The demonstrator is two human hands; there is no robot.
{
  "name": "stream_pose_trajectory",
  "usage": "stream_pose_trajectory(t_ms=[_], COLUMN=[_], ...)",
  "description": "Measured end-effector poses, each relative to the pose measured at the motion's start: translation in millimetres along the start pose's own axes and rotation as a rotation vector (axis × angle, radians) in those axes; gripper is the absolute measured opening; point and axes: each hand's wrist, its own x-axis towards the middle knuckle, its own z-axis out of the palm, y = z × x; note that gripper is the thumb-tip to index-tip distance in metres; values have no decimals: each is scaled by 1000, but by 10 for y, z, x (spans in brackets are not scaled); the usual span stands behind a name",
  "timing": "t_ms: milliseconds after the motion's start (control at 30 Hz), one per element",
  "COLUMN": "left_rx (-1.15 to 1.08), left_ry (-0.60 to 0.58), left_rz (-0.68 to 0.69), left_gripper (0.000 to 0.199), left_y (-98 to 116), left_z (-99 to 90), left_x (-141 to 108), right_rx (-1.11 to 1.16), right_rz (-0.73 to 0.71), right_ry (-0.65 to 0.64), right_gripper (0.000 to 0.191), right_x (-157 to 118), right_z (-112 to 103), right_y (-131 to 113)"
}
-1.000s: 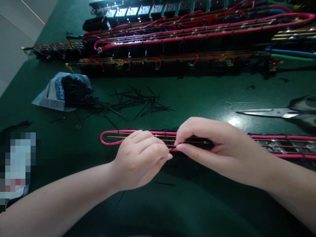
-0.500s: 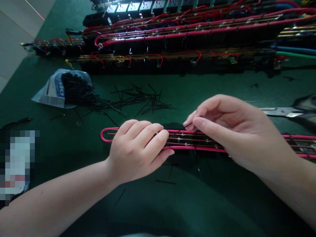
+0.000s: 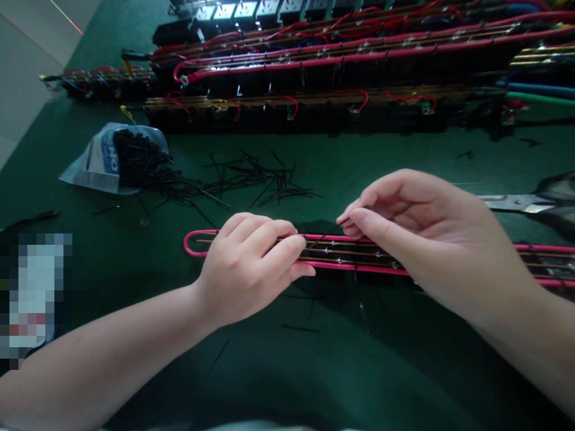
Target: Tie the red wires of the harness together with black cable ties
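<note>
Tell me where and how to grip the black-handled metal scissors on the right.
I'd take the black-handled metal scissors by their black handles, coming from above at the picture's right edge. The bare silver blades point left and pass out of sight behind the right hand, so gripping there looks riskier. The handles run partly out of frame.

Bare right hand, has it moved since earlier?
Yes: the right hand moved rightward and farther out, relative to the dark-handled metal scissors, whose tip it hides.
</note>
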Motion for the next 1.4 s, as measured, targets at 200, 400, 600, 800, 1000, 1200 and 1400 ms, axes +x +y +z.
stream_pose_trajectory(t_ms=[200,400,600,800,1000,1200,1400], left_rx=[-2,-8,-33,18,-1,1,15], left_ry=[2,-34,-101,-62,-56,-21,-47], left_rz=[-3,77,109,90,67,24,-66], left_gripper=[21,10,22,10,16,30,38], left_y=[56,110,67,74,72,101,141], left_z=[-3,4,-13,11,16,48,78], left_x=[6,5,-16,1,9,21,7], right_rx=[-181,-409,-433,-423,-389,-365,-338], right_rz=[-84,-321,-303,-331,-398,-387,-390], right_ry=[-166,-244,-250,-312,-371,-382,-389], right_gripper=[17,10,7,12,12,12,10], right_x=[24,47,47,44,49,59,68], right_z=[-29,-36,-39,-30,-51,-42,-33], right_y=[-4,23,67,56,53,59,67])
